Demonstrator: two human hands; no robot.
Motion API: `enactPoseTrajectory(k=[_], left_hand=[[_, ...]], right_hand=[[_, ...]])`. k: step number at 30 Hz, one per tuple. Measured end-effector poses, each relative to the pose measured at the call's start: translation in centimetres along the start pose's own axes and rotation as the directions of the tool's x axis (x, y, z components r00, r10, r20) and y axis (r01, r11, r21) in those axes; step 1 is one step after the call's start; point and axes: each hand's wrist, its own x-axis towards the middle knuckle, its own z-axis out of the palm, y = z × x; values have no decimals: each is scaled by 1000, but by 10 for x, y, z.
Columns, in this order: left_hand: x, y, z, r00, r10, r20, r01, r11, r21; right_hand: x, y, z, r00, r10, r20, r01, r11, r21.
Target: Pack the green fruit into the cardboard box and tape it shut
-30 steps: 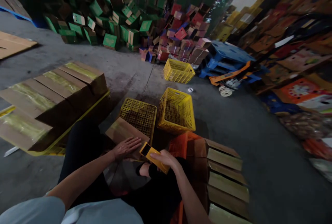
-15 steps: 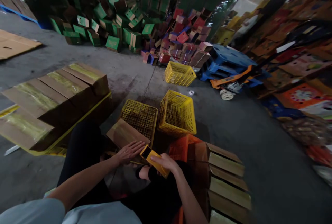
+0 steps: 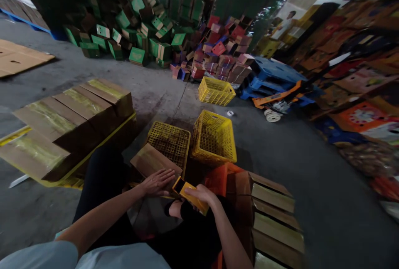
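My left hand point(image 3: 158, 181) lies flat, fingers spread, on a brown cardboard box point(image 3: 149, 161) that rests tilted in front of my knees. My right hand point(image 3: 202, 194) grips a yellow tape dispenser point(image 3: 186, 190) whose dark front end points at the box's near edge, right beside my left fingertips. My legs in dark trousers sit below both hands.
Two yellow plastic crates point(image 3: 213, 136) stand just beyond the box, a third point(image 3: 215, 90) farther back. Taped brown boxes are stacked on my left point(image 3: 71, 115) and right point(image 3: 274, 206). An orange crate point(image 3: 220, 176) sits by my right hand. Green and red cartons are piled at the back.
The hands hold nearly the same pose; the dispenser stays at the box's edge. The view has tipped up slightly, so everything sits a little lower in frame.
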Motion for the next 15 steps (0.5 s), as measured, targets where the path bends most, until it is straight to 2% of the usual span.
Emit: enactPoseTrajectory(k=[2,3,4,5,6,7,8,9,11,12,15], left_hand=[[-8,-13,-7,988,-134,-78,135,991,12],[-12,-22,-13,961,-245,-130,249,969,12],[-17,-33,-19,903,-382,-198,390,921,2],[-21,-44,-26,809,-528,-259,541,840,-22],[-25,-55,-33,689,-658,-303,676,735,-58],[-28,-66,-39,570,-766,-298,777,620,-108],[-31,-77,-45,479,-850,-219,840,516,-165],[-32,-86,-49,415,-902,-115,878,430,-208],[-35,-100,-54,392,-920,-8,894,383,-232],[-36,-104,-55,394,-919,27,896,377,-236],[-41,-107,-54,386,-920,73,902,359,-242]], right_hand=[[-1,-2,3,1000,7,-11,-7,1000,5],[-3,-3,3,1000,14,-17,-14,1000,6],[-5,-4,4,999,23,-24,-23,1000,7],[-8,-5,5,999,33,-30,-32,999,9],[-10,-6,5,999,41,-36,-41,999,13],[-13,-8,6,998,47,-40,-46,999,18],[-15,-9,6,998,51,-44,-50,998,25],[-17,-10,7,997,53,-48,-52,998,32],[-21,-11,8,997,55,-57,-52,998,44],[-23,-12,9,996,54,-64,-51,997,50],[-26,-13,11,992,49,-113,-42,997,57]])
